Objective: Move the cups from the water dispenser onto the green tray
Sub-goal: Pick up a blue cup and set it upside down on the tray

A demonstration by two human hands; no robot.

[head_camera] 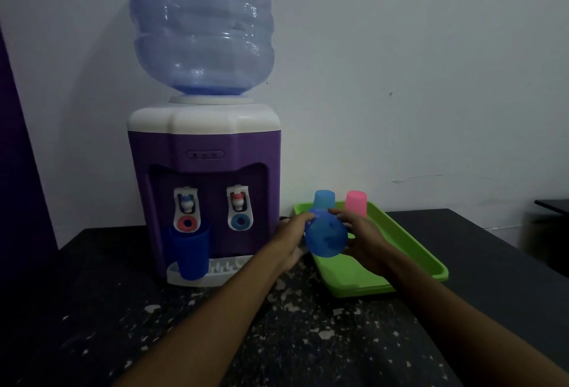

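A blue cup point(325, 236) is tipped with its bottom toward me, held between my left hand point(294, 234) and my right hand point(358, 232) above the near-left part of the green tray point(412, 251). At the tray's far end a light blue cup point(324, 198) and a pink cup point(356, 202) stand upside down. A dark blue cup point(190, 252) stands on the drip tray under the left tap of the purple and white water dispenser point(204, 177).
A large water bottle point(203, 26) sits on top of the dispenser. The dark speckled table point(277, 340) carries everything. A white wall is close behind. A dark object point(551, 226) stands at the far right.
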